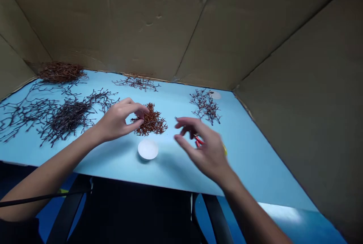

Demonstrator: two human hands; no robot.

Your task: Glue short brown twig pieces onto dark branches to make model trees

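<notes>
Beside a pile of short reddish-brown twig pieces (152, 122) is my left hand (121, 119), thumb and fingers curved toward each other, with a small dark twig piece at the fingertips. To the right, my right hand (201, 145) hangs over the blue table, its thumb and fingers apart and slightly blurred. Nothing shows between them. Behind that hand, red-handled pliers (198, 140) are partly hidden. A small white bowl (148, 149) stands in front of the pile, between the hands.
Dark branching twigs (69, 117) spread over the left of the blue table (172, 104). A reddish bundle (61, 72) lies at the back left, more twigs (138, 82) at the back middle and others (206, 105) at right. Cardboard walls (141, 21) enclose the table.
</notes>
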